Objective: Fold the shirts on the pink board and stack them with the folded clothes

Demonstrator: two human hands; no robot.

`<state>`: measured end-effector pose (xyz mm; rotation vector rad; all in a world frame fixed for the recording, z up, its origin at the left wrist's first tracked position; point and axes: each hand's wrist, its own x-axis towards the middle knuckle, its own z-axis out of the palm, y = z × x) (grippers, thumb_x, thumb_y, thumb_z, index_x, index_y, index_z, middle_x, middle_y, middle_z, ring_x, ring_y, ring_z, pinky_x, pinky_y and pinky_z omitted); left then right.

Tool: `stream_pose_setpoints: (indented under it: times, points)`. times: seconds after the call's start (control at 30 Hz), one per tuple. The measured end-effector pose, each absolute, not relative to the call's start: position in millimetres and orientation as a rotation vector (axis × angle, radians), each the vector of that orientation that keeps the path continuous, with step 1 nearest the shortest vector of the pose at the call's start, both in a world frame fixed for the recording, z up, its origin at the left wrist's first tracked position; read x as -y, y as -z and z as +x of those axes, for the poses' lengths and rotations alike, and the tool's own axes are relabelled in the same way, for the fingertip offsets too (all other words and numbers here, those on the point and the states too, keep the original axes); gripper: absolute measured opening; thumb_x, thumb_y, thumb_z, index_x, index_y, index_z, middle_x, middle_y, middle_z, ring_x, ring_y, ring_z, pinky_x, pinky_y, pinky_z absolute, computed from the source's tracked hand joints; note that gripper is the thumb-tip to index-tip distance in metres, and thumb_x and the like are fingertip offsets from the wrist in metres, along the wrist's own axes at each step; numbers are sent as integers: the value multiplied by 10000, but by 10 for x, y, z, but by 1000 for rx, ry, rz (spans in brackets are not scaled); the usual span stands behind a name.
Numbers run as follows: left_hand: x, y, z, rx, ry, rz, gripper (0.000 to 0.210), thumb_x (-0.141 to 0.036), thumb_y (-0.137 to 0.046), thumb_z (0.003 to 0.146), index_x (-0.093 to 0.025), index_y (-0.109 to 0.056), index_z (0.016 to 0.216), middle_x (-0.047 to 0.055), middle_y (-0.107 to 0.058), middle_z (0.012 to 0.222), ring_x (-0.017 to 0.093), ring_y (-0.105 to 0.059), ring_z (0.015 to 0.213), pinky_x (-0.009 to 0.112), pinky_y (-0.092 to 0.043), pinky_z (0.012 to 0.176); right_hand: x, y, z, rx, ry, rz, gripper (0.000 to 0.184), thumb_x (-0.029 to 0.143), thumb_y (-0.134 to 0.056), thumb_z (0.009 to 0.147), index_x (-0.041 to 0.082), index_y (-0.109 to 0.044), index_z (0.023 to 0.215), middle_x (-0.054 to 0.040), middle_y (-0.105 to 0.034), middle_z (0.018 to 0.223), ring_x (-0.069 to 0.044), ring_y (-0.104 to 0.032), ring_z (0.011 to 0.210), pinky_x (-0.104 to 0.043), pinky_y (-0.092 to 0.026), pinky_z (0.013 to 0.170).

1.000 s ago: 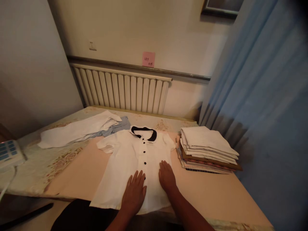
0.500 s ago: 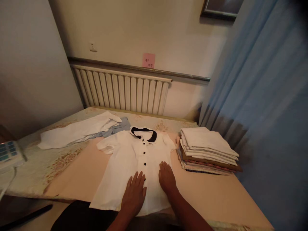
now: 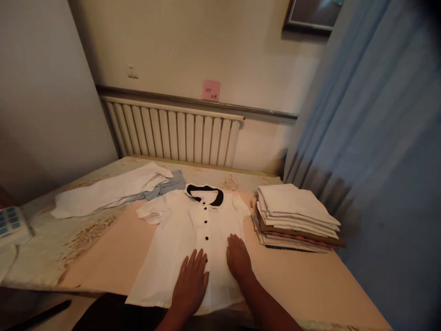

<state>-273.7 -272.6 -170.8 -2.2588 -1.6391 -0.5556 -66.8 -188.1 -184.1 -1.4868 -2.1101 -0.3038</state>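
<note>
A white short-sleeved shirt (image 3: 179, 239) with a black collar and black buttons lies spread front side up, collar pointing away from me. My left hand (image 3: 190, 281) rests flat on its lower front, just left of the button line, fingers stretched out and partly over one button. On the right side of the shirt front lies my right hand (image 3: 239, 258), palm down with its fingers extended. Neither hand grips the cloth. Beneath the shirt is a peach-coloured cloth (image 3: 296, 280) on the table.
To the right stands a stack of folded clothes (image 3: 298, 211), white ones on top. A white garment (image 3: 110, 189) and a grey-blue one (image 3: 170, 183) lie loosely at the back left. A device with blue-green buttons (image 3: 12, 223) sits at the left edge. A radiator (image 3: 172, 131) and blue curtain (image 3: 386, 151) border the table.
The whole view has shifted slightly, so everything sits a little lower in the picture. Both hands remain flat on the shirt in nearly the same places.
</note>
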Motion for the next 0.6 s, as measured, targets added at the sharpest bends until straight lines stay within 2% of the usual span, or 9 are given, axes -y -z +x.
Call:
stream_pose_setpoints:
  times: [0.6]
  points:
    - [2729,1705,-2733,1620,541,-2219,471,-300,-423,913,-221,-466,1375,44,-483,1437,267,-398,1342,481,-354,1063,1872,1843,-679,2099,285,-1501,393,162,-386,910,119,-588,1244,-131,-566,1329,-226,-465,1286,-403,-314,1115]
